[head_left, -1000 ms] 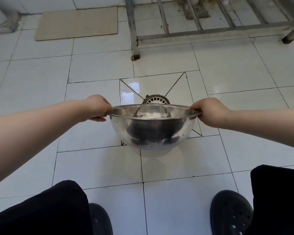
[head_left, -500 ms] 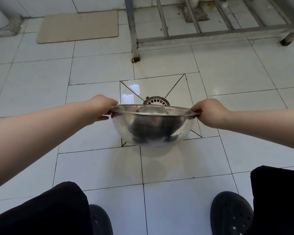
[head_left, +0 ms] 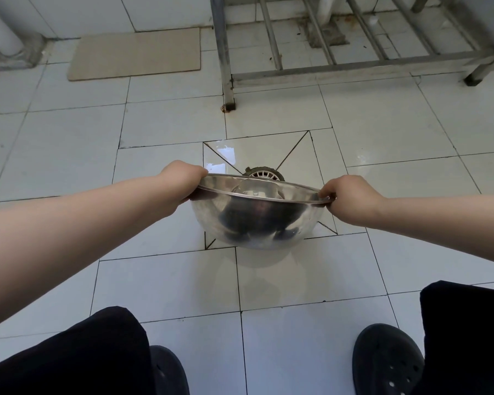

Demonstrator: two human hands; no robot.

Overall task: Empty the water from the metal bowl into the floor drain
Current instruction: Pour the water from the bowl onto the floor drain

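tiled floor (head_left: 166,283), 1 drain (head_left: 264,175), 2 hands gripping 1 bowl (head_left: 257,220)

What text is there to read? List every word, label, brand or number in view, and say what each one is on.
None: no readable text anywhere in this view.
Bowl: bare steel, only reflections, no stamp or label showing.
Drain: a plain slotted grate, no marking.
Mat, rack and shoes: no lettering or logo visible.
Left hand and right hand grip the rim and hide small parts of it.
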